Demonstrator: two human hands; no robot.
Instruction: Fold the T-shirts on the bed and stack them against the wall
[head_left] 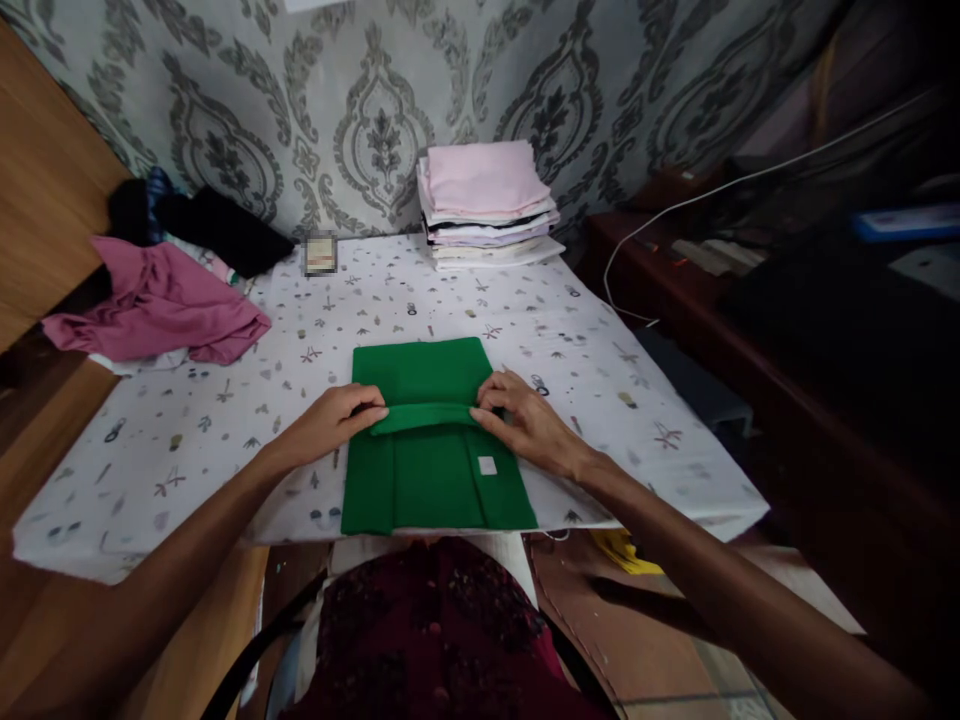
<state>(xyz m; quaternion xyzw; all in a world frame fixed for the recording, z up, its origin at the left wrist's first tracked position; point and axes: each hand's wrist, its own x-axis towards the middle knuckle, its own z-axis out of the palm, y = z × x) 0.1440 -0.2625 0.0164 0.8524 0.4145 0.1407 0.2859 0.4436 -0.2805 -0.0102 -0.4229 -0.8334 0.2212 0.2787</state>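
Note:
A green folded garment (427, 470) lies flat on the white patterned table cover (600, 400), close to the near edge. A small white label shows on its lower right part. My left hand (334, 420) pinches the left end of a raised fold across the garment's middle. My right hand (521, 415) pinches the right end of the same fold. Both hands are closed on the green cloth.
A stack of folded pink and white clothes (487, 205) stands at the back by the patterned wall. A crumpled pink garment (161, 300) and dark clothes (217, 230) lie at the back left. A dark wooden bench (787, 380) with a white cable runs along the right.

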